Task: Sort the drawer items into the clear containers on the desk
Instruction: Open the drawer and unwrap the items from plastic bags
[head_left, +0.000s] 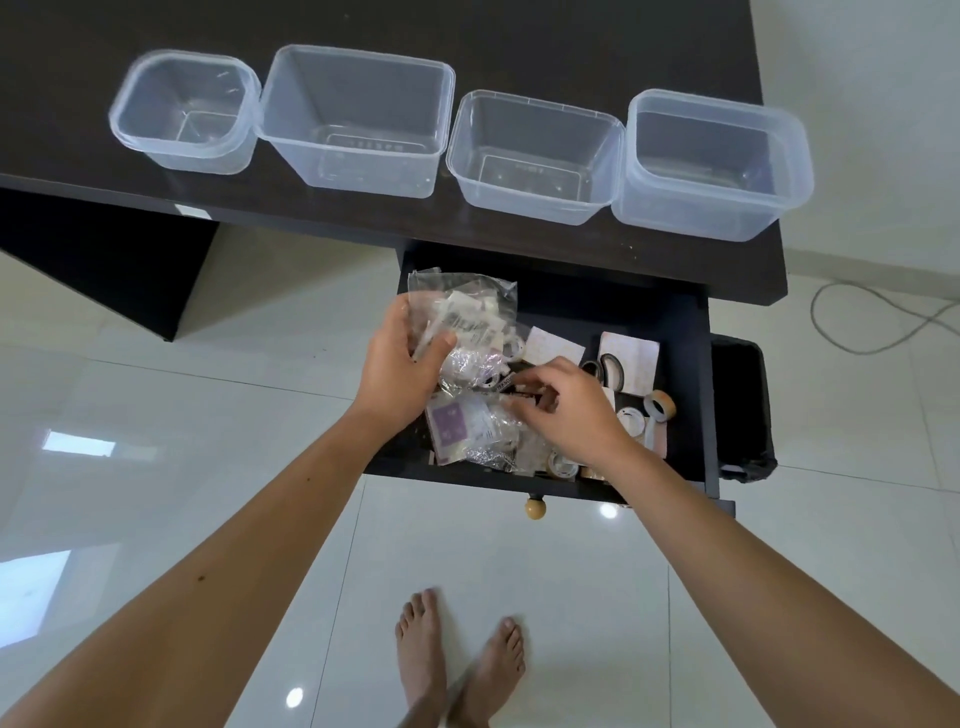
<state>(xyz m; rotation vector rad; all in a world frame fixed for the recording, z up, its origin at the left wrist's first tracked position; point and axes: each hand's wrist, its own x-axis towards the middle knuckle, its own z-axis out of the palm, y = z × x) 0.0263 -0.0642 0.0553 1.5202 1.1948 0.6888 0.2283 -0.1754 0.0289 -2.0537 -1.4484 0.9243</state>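
An open dark drawer (696, 364) under the desk holds clear plastic bags, paper cards, tape rolls (660, 405) and scissors (608, 366). My left hand (400, 374) grips a clear plastic bag (467, 306) of small paper pieces, lifted above the drawer's left side. My right hand (566, 410) reaches into the middle of the drawer, fingers curled and pinching a small dark item (511, 382) among the bags. Several empty clear containers stand in a row on the dark desk (519, 31): a small square one (182, 111), a large one (358, 122) and two medium ones (535, 156) (714, 163).
A purple-printed card in a bag (457, 426) lies at the drawer's front left. The drawer has a round wooden knob (536, 507). A black bin (743, 410) stands right of the drawer. A cable (883, 322) lies on the white tiled floor. My bare feet (457, 660) are below.
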